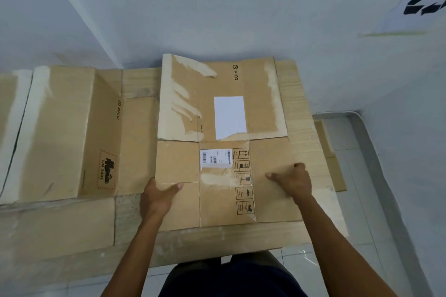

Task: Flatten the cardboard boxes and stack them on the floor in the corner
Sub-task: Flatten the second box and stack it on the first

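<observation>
A flattened brown cardboard box with a white label, a barcode sticker and handling symbols lies on top of a stack of flattened cardboard in the wall corner. My left hand grips the box's left edge, thumb on top. My right hand presses on its right side with the fingers curled. A second flattened box marked UN 3481 lies to the left, partly tilted up.
White walls meet in a corner just behind the stack. A white sheet with black print hangs on the right wall. Pale floor tiles show at the right and near my legs. A cable duct runs along the right wall's foot.
</observation>
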